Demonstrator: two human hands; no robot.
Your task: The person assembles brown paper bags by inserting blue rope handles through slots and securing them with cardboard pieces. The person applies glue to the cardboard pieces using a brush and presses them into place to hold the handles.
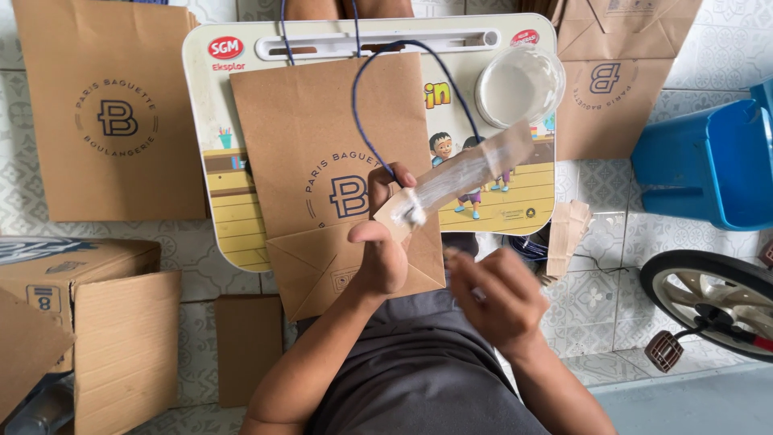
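Three brown paper bags point(338, 161) point(113, 113) point(608, 76), one cardboard box point(88, 322), one round bowl point(519, 84), two hands point(382, 246) point(499, 298).

Both forearms are bare from the elbow down, with no sleeves, watch, bracelet or rings to be seen on the left hand point(380, 256) or the right hand point(498, 298). The right one is blurred. Between the arms lies dark grey fabric clothing point(419, 370), plain and softly creased, covering the person's lap and lower body without visible pattern.
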